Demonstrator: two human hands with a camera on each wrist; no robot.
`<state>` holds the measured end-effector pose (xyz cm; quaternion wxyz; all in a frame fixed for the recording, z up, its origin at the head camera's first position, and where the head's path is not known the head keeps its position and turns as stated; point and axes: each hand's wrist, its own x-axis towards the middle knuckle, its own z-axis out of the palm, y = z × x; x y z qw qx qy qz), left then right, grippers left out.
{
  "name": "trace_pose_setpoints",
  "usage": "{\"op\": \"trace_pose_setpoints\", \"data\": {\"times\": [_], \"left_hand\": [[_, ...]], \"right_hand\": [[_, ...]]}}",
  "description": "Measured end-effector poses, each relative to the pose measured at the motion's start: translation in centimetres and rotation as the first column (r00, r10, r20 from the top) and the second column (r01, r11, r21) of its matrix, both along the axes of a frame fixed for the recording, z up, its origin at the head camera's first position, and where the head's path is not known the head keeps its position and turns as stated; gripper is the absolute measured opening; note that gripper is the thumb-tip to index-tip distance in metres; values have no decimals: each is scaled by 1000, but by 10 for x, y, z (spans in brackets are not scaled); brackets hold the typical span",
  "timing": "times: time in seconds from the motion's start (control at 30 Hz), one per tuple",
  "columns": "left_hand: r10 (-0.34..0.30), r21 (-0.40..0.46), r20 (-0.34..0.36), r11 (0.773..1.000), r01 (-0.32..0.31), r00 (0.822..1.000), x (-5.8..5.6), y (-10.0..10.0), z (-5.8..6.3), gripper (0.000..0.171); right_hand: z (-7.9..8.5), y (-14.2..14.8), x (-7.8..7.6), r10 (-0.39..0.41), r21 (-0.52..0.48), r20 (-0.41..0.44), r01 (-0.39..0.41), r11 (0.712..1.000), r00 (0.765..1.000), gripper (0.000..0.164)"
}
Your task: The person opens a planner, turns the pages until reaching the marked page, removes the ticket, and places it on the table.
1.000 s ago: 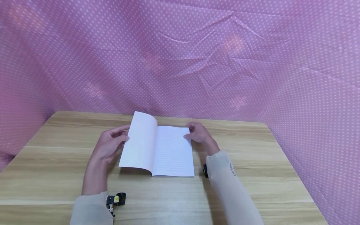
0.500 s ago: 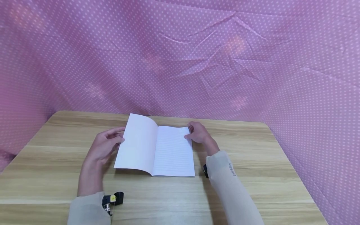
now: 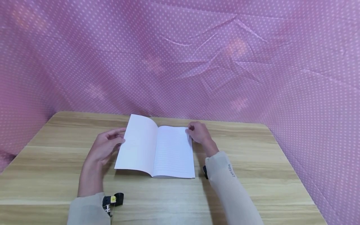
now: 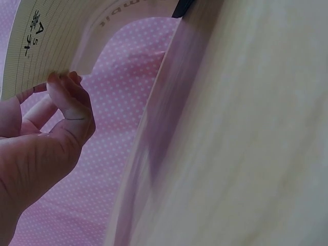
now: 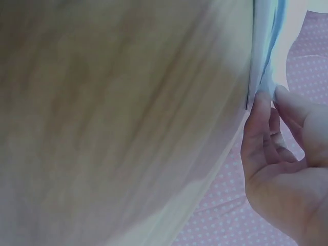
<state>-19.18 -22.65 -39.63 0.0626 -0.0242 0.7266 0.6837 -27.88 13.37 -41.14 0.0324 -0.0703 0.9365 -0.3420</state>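
Observation:
An open notebook (image 3: 173, 153) lies on the wooden table, its right page faintly lined. My left hand (image 3: 102, 147) holds up the cover (image 3: 137, 145) by its left edge, thumb on the inner face and fingers behind. In the left wrist view the outer side of the cover (image 4: 38, 38) carries printed lines, "A5" and other characters, above my left hand (image 4: 56, 133). At the upper right corner, my right hand (image 3: 198, 132) pinches the page edge. The right wrist view shows thumb and forefinger of that hand (image 5: 282, 169) on lifted pages (image 5: 271, 61), apart from the rest of the stack.
The wood-grain table (image 3: 242, 184) extends around the notebook on all sides. A pink cloth with white dots (image 3: 180, 62) hangs behind and beside the table. Black wrist cameras sit at both cuffs, the left camera (image 3: 113, 199) being the plainer one.
The cover has swung further left and lower with my left hand, then held nearly still. My right thumb has slid up toward the page's corner, and the right page edge now lifts slightly.

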Motion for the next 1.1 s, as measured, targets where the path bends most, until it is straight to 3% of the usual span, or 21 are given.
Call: {"op": "trace_pose_setpoints", "data": {"times": [0.23,0.53,0.63,0.73,0.9,1.1], "left_hand": [[17,-5,6,1000,-17,1000,0,1,0,53],[11,-16,10,1000,-11,1000,1,0,0,53],[5,-15,7,1000,-5,1000,1,0,1,53],[-1,-16,3,1000,1,1000,2,0,0,53],[-20,-14,0,1000,20,1000,5,0,0,54],[-16,-2,4,1000,16,1000,12,1,0,55]], "right_hand": [[1,-1,0,-59,19,-41,60,998,997,18],[8,2,-1,-55,-105,-88,46,993,995,22],[10,4,0,-31,-187,-59,20,982,998,22],[12,5,2,3,-297,7,-1,955,1000,22],[18,7,10,90,-473,133,-16,881,987,26],[25,10,17,146,-568,243,19,823,959,32]]}}
